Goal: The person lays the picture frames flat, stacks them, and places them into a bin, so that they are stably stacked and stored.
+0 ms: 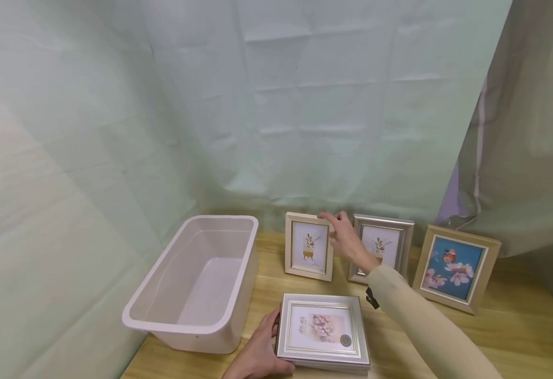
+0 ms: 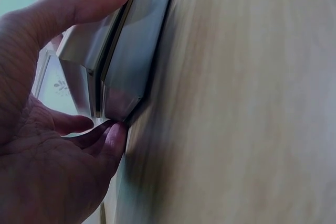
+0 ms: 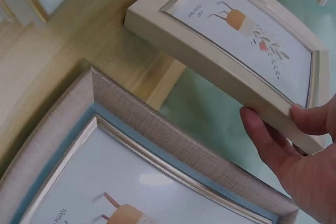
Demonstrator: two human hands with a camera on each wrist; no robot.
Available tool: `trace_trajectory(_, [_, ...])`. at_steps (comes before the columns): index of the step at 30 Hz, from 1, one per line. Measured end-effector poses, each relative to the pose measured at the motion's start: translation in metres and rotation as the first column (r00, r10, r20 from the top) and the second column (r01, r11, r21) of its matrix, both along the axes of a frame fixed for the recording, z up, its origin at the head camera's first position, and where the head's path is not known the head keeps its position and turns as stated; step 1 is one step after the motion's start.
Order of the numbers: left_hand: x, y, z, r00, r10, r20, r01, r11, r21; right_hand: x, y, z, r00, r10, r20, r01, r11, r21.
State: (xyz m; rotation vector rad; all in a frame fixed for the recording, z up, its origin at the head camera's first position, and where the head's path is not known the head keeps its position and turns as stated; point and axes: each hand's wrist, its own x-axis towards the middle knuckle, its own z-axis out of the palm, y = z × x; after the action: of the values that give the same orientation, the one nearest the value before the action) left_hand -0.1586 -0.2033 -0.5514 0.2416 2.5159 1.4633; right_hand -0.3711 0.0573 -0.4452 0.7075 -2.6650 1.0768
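Observation:
My right hand (image 1: 347,239) pinches the upper right corner of a cream photo frame (image 1: 299,252), thumb on its front and fingers behind. The frame stands upright at the back and shows a potted-plant picture. In the right wrist view, the thumb and fingertips meet at the corner of the cream frame (image 3: 199,53). At the front, my left hand (image 1: 259,350) holds the left edge and near corner of a flat stack of photo frames. The top silver frame (image 1: 321,331) has a pink flower picture. In the left wrist view, the thumb lies along the stacked frames (image 2: 139,51).
A deep white plastic tub (image 1: 245,295) stands on the wooden table (image 1: 509,337) at the left. Right of the cream frame stand a silver frame (image 1: 403,247) and a gold-toned frame (image 1: 487,263) with a blue floral picture. Pale green sheeting (image 1: 319,116) hangs behind.

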Motion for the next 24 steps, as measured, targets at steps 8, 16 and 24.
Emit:
trace_trajectory(8, [0.003, 0.002, -0.001, 1.0, -0.004, 0.008, 0.004, 1.0, -0.01, 0.012, 0.003, -0.008, 0.996, -0.043, -0.072, 0.038, 0.997, -0.073])
trace_trajectory(16, [0.001, -0.001, 0.0, 0.999, -0.019, -0.038, 0.018, 0.999, -0.036, 0.031, 0.006, 0.002, 0.99, -0.11, -0.083, 0.089, 0.971, -0.22])
trace_trajectory(24, [0.0, -0.004, 0.0, 0.999, -0.026, -0.033, 0.026, 1.0, -0.006, 0.057, 0.012, 0.012, 0.983, -0.176, 0.044, 0.18, 0.917, -0.357])
